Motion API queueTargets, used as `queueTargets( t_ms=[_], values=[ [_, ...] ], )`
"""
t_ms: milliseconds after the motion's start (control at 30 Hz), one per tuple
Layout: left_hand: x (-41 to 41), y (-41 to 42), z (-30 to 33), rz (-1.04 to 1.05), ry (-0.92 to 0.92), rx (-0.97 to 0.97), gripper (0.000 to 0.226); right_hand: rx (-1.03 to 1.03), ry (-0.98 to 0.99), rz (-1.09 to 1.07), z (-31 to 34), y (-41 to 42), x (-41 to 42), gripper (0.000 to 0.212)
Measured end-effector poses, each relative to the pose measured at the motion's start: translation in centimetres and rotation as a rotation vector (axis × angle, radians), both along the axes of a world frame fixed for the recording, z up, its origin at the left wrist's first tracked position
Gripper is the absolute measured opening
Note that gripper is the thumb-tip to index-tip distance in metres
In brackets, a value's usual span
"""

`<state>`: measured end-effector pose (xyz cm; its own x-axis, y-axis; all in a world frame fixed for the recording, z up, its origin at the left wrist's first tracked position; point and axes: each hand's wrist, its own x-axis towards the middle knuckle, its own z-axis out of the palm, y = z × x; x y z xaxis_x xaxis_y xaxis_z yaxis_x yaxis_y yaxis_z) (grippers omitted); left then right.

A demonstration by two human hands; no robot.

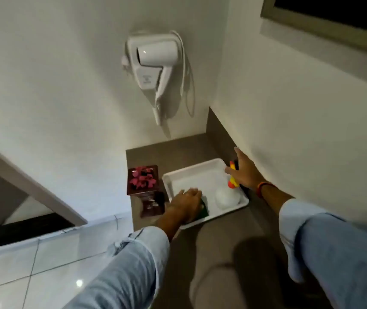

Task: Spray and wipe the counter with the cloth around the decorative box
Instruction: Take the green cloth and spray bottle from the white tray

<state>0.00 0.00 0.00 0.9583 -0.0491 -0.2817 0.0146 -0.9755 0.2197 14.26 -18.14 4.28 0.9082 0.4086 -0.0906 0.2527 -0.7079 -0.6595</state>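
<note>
The grey counter is a narrow strip tucked into a corner, walled at the back and along the right, with its left edge dropping off to glossy floor tiles. Most of the far end is taken up: a white tray sits square in the corner, and the decorative box stands just beside the tray's left rim, close to the counter's left edge. The near stretch of counter, between the 2 denim sleeves, is bare and shadowed. The box is dark reddish-brown and glossy, taller than the tray, with pink flowers on its lid. The left hand lies palm down at the tray's near-left corner, fingers together, pressing on a green cloth of which only an edge shows. The right hand reaches over the tray's right rim, fingers spread, against a yellow and orange spray bottle; I cannot tell whether it grips it. A white rounded object rests in the tray's near-right corner. A white hair dryer hangs on the back wall above.
</note>
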Motion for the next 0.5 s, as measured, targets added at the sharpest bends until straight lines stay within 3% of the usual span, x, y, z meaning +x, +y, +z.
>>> queueTargets(
  t_ms=[100, 200, 333, 500],
  values=[
    [-0.6, -0.8, -3.4, 0.009, 0.179, 0.001, 0.051, 0.200, 0.149, -0.095, -2.8, -1.2, -0.9, 0.089],
    [-0.6, -1.1, -6.6, 0.058, 0.228, -0.026, 0.056, 0.259, 0.232, -0.084, -6.1, -1.7, -1.3, 0.083],
    [0.6, -0.6, -8.2, 0.090, 0.152, -0.017, 0.058, 0.261, 0.158, -0.099, -7.8, 0.1, -0.8, 0.079],
    [1.9, 0.5, -8.8, 0.109, 0.115, 0.044, 0.076, 0.208, 0.022, -0.131, -8.8, 1.5, 0.4, 0.073]
  ],
)
